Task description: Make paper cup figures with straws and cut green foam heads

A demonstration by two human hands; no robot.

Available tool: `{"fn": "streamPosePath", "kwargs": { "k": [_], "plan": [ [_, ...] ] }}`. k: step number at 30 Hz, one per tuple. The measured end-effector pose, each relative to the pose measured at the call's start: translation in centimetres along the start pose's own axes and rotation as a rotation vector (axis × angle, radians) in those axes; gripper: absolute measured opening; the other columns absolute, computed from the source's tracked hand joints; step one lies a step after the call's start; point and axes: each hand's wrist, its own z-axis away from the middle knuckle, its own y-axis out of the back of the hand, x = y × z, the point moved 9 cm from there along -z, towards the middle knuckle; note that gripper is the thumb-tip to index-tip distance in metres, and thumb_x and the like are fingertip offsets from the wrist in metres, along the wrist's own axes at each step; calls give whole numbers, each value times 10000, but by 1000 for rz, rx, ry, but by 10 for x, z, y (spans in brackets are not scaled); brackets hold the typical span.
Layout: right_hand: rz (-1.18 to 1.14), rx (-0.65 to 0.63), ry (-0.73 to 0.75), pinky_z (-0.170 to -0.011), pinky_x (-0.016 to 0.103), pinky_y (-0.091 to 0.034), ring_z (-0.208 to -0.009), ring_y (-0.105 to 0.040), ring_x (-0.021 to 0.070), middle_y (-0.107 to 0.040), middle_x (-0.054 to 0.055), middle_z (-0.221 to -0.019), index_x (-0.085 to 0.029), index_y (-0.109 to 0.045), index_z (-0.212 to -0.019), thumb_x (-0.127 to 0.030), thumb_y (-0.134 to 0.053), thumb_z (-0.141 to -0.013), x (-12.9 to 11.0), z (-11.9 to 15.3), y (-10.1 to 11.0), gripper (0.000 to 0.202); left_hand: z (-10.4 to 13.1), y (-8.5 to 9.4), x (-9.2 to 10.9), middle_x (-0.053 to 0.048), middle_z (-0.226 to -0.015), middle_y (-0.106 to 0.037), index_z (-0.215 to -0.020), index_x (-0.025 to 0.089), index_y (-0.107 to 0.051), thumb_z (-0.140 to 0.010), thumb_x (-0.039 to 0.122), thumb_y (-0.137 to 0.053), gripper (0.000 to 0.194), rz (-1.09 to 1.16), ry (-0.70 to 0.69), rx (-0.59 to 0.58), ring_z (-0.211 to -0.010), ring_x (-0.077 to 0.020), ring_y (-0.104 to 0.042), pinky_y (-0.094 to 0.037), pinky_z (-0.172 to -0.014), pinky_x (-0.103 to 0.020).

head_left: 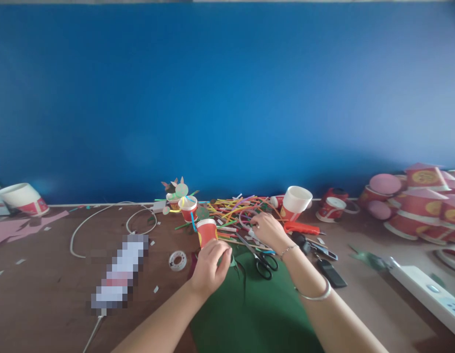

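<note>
My left hand (pixel 212 264) is closed in a pinch. A small green paper piece (pixel 233 262) shows at its fingertips, and thin dark strips (pixel 243 277) hang beside it. Just behind this hand stands a red and yellow paper cup (pixel 206 231) with a white rim. My right hand (pixel 267 228) reaches over the pile of colourful pipe cleaners (pixel 231 208), fingers bent downward, close to a pale ring-like thing (pixel 245 219). What those fingers grip is too small and blurred to make out. Scissors with black handles (pixel 265 264) lie between the hands, partly on green paper (pixel 249 314).
A tape roll (pixel 177 261) and a blurred-out phone-like object (pixel 120 272) lie left. White cups (pixel 296 201), an orange glue gun (pixel 303 228) and keys (pixel 332 272) sit to the right. Decorated cups (pixel 415 211) are stacked far right, near a power strip (pixel 429 294). A blue panel (pixel 227 98) stands behind.
</note>
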Motion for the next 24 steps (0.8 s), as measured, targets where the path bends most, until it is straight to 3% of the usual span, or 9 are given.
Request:
{"fn": "streamPosePath", "kwargs": {
  "k": [3,7,9,12,15,19,24],
  "plan": [
    [73,4,47,-838,296,-388,-1064,-524,243,-633,130,-1041,-162,-722,-931,-184,-549,-775,-5,-1,-8,234,2,0,-1,-59,-760,-646,-832,162,-605,-878,150,-468,145,79,36,-2,-686,-141,-604,-485,-671,-250],
    [90,67,77,-833,327,-373,-1057,-522,255,-653,120,-1003,-158,-697,-805,-165,-498,-810,-17,0,-3,200,7,-10,-18,-56,-790,-676,-947,163,-620,-909,238,-453,187,284,242,-20,-539,-101,-610,-479,-523,-199],
    [50,131,80,-833,323,-365,-1001,-556,236,-666,107,-952,-146,-652,-821,-171,-460,-839,-23,3,6,194,10,-17,-28,-86,-886,-681,-1015,158,-599,-936,286,-403,247,402,344,-12,-549,-105,-633,-475,-475,-189],
    [-55,170,119,-759,282,-380,-819,-607,188,-664,77,-836,-136,-568,-978,-193,-382,-897,-37,10,16,211,11,-19,-35,-97,-941,-658,-1122,165,-557,-954,324,-354,308,449,386,35,-575,-105,-634,-467,-467,-189],
    [-159,152,246,-681,263,-394,-778,-616,184,-654,84,-864,-126,-477,-1127,-200,-313,-932,-60,23,19,266,11,-14,-39,-56,-867,-613,-1177,182,-521,-959,333,-334,324,420,393,95,-533,-81,-581,-443,-468,-188],
    [-195,64,441,-757,303,-425,-886,-616,205,-643,123,-938,-92,-410,-1214,-116,-296,-898,-91,44,14,337,10,-5,-41,-29,-803,-576,-1258,185,-471,-947,341,-359,365,367,411,150,-552,-93,-543,-458,-539,-219],
    [-160,-53,401,-756,302,-422,-860,-626,210,-646,125,-890,-74,-432,-1206,-86,-317,-882,-100,50,8,344,6,-8,-34,-29,-734,-605,-1336,171,-452,-928,339,-403,444,284,385,54,-534,-112,-498,-443,-535,-232]
  ]
}}
